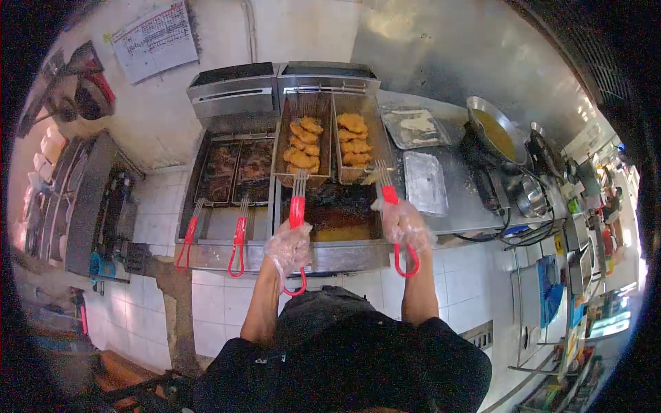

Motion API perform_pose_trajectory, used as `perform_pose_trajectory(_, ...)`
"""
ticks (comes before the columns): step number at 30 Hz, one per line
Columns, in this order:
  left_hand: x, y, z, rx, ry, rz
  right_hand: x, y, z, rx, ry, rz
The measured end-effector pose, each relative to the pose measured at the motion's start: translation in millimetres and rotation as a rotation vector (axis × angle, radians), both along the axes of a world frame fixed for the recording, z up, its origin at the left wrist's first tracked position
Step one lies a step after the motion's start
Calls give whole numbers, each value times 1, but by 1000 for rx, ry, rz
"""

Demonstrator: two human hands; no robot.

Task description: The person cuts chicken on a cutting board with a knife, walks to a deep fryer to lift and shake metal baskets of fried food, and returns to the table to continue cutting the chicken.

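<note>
My left hand (288, 245), in a clear plastic glove, is closed round the red handle of the left fryer basket (281, 153). My right hand (405, 226), gloved the same way, grips the red handle of the right fryer basket (375, 131). Golden breaded fried pieces (303, 146) lie in a row in the left basket, and similar fried pieces (354, 139) fill the right one. Both baskets are raised side by side at the back of the deep fryer (344, 249), above its dark oil (337, 213).
Two more baskets with red handles (239, 241) sit in the left fryer well. To the right, a steel counter (454, 199) holds floury trays (425, 182), a wide pan of yellowish liquid (494, 134) and cables. A printed sheet (155, 43) hangs on the wall.
</note>
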State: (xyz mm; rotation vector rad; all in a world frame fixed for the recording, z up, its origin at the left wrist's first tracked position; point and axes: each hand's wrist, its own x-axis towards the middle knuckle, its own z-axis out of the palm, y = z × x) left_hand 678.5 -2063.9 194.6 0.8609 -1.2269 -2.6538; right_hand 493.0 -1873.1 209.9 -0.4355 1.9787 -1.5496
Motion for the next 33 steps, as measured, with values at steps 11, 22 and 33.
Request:
perform_pose_trajectory(11, -27, -13, 4, 64, 8, -8, -4, -14, 5, -192, -428, 16)
perform_pose_trajectory(22, -41, 0, 16, 81, 63, 55, 8, -23, 4, -228, -464, 76)
perform_pose_trajectory(33, -30, 0, 2, 15, -21, 73, 4, -16, -11, -370, -474, 101)
